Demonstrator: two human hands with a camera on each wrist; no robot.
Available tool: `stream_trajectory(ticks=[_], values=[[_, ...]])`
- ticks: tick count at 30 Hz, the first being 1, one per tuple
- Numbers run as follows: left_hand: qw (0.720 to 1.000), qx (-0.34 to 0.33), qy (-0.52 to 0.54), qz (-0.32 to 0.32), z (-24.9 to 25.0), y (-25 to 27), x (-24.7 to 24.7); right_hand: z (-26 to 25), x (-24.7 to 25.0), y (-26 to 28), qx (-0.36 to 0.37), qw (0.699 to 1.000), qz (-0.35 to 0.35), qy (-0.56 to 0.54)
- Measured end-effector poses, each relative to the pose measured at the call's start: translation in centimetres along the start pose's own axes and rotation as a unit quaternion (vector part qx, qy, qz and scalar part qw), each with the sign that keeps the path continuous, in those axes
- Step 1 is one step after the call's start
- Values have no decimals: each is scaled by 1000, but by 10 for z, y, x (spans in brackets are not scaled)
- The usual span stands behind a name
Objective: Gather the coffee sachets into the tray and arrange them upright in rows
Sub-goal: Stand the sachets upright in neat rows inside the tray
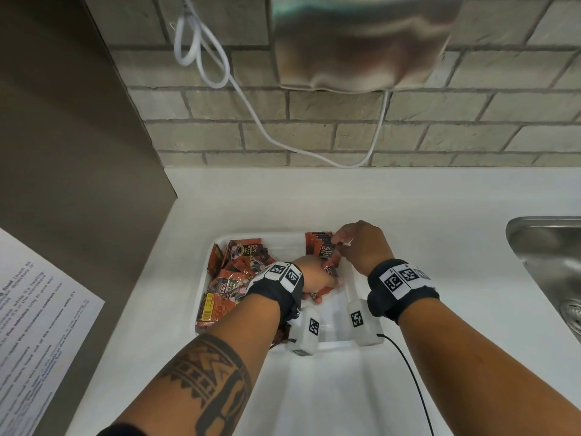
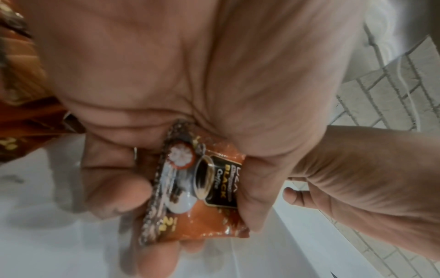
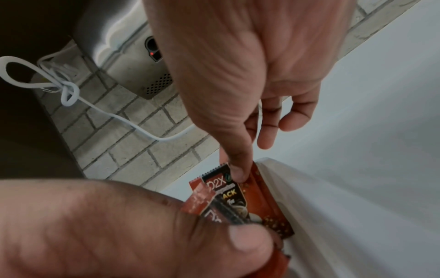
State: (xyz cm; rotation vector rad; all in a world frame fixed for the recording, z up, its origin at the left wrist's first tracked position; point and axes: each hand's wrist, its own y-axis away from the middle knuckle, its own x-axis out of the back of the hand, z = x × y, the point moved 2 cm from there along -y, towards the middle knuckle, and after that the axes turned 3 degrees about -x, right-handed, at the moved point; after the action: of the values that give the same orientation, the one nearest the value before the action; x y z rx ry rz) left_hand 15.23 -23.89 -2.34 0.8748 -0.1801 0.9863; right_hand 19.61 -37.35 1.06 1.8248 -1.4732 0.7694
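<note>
A white counter (image 1: 408,215) fills the near view, both forearms reaching across it into a white tray (image 1: 217,243). The left hand (image 1: 317,275) sits mid-tray, thumb and fingers curled round one sachet (image 2: 197,190); the wrist view is blurred, so whether it holds more than one is unclear. At 12 o'clock from it, the right hand (image 1: 361,247) pinches the top of the upright sachets (image 1: 320,247) leaning against the tray's far right wall, the index finger pressed on the front packet. A loose heap (image 1: 232,278) lies at 9 o'clock, partly hidden by the left wrist. A printed sheet (image 1: 37,325) is cut off at 8 o'clock, a steel sink (image 1: 547,262) at 3. Beyond, a brick wall (image 1: 314,121) carries a metal dryer (image 1: 361,42) and a white cord (image 1: 251,114).
</note>
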Motion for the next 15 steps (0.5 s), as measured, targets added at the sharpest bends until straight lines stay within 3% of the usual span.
stream_trajectory(ticks=[15], values=[[999,11,37,-7,-5,-3,0,-1,2,2,-4,1000,-19,1]])
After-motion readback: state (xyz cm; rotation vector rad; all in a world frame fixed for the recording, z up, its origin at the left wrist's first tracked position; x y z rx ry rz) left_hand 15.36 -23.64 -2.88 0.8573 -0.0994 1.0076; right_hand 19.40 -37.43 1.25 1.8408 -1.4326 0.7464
